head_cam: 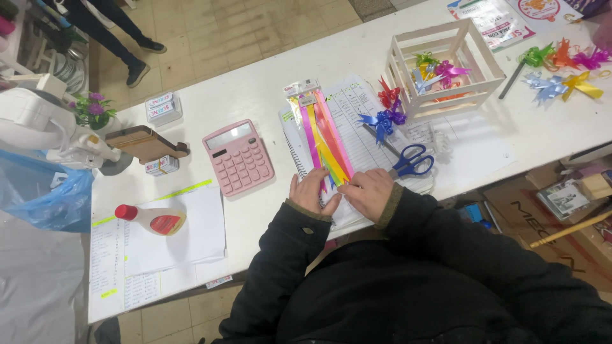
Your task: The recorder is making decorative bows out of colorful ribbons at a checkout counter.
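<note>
Your left hand (pixel 310 190) and right hand (pixel 368 192) each kept a grip pinched on the near end of the ribbon packet (pixel 324 137). It lay on the table (pixel 255 95), blue scissors (pixel 411 161) just right of your grip.

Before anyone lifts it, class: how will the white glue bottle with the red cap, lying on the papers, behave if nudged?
The glue bottle lies on its side on loose papers, so it would probably roll if pushed across its length. Its rounded plastic body looks light and hardly fragile. The sheets beneath may well slide with it.
</note>
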